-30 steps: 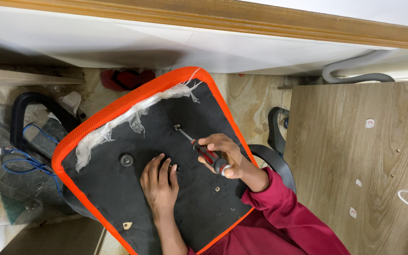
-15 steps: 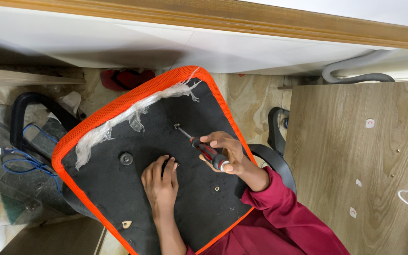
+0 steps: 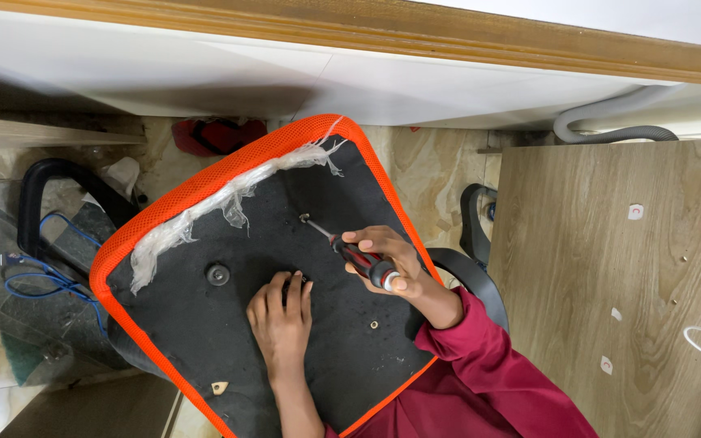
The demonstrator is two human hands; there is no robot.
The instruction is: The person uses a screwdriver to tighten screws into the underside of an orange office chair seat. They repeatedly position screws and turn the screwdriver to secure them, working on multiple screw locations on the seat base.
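The right hand [image 3: 391, 258] grips a red-and-black screwdriver [image 3: 350, 251], wrist bent, the shaft slanting up-left so the tip meets a screw [image 3: 304, 217] near the upper middle of the overturned chair seat [image 3: 188, 324], on its black underside. The left hand [image 3: 280, 318] presses flat, fingers spread, palm down at the seat's centre, holding nothing. Orange mesh edging [image 3: 204, 188] rims the seat

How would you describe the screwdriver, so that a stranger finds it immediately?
Find the overturned chair seat, black underneath with an orange mesh border. The right hand grips the screwdriver above its centre, tip on a screw. Its red-and-black handle and thin metal shaft distinguish it from the flat round fittings nearby.
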